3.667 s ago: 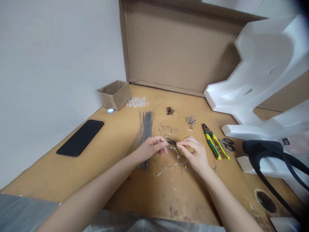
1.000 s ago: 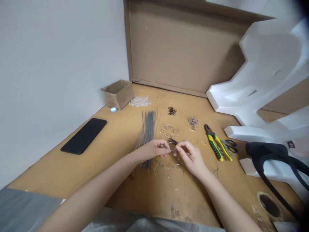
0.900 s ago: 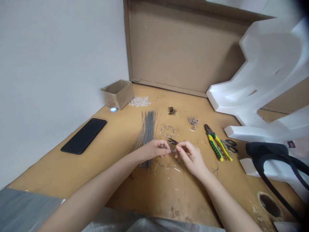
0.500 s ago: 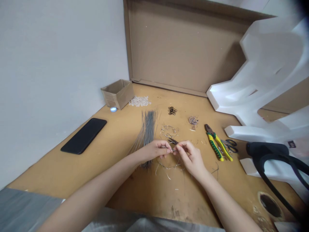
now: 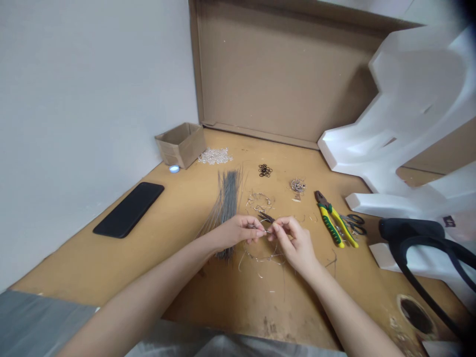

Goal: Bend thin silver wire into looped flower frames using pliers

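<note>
My left hand (image 5: 250,230) is closed, thumb and finger pinching one side of a thin wire ring (image 5: 265,223). Opposite it, my right hand (image 5: 289,237) pinches the same wire, with the fingertips of both hands almost meeting. Beneath and behind the fingers lies a dark-jawed tool (image 5: 266,216), partly hidden by my right hand. A bundle of straight grey wires (image 5: 229,193) lies under my left wrist. Beyond my hands is a loose wire circle (image 5: 260,200) with small bits on it, and a wire loop (image 5: 260,259) hangs or lies just below them.
Yellow-green pliers (image 5: 334,220) and black-handled scissors (image 5: 355,224) lie to the right. Farther back are black rings (image 5: 265,170), a wire coil (image 5: 298,185), clear beads (image 5: 215,156) and a cardboard box (image 5: 181,146). A black phone (image 5: 129,209) lies left; white foam (image 5: 394,124) stands right.
Hardly anything differs. Both hands keep their pinch on the wire, with only a very slight shift of the fingers.
</note>
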`<state>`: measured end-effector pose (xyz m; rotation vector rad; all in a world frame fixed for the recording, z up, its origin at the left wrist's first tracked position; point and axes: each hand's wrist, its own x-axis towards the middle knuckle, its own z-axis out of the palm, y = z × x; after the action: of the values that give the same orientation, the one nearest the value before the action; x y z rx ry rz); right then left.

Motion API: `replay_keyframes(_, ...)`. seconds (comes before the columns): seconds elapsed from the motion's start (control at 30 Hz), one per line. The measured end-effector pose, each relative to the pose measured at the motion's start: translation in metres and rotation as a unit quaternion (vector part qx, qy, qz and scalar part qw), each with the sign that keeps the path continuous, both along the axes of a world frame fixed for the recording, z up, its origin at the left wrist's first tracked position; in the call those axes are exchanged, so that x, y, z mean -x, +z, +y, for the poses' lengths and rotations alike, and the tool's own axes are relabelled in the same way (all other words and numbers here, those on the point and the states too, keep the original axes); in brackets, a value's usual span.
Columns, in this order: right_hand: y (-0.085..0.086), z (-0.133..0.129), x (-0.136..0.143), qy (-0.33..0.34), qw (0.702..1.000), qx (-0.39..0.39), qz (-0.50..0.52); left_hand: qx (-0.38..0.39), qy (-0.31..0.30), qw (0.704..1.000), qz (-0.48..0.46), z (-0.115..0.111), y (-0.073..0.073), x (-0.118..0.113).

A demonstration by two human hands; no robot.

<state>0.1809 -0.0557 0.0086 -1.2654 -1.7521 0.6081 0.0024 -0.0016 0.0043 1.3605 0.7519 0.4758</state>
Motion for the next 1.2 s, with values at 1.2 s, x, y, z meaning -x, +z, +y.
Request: replay_keyframes(1.2,0.004,0.005,0.002,0.004,0.999,0.037,0.026,0.042,-0.031,0.998,-0.039,0.006,-0.011,0.003)
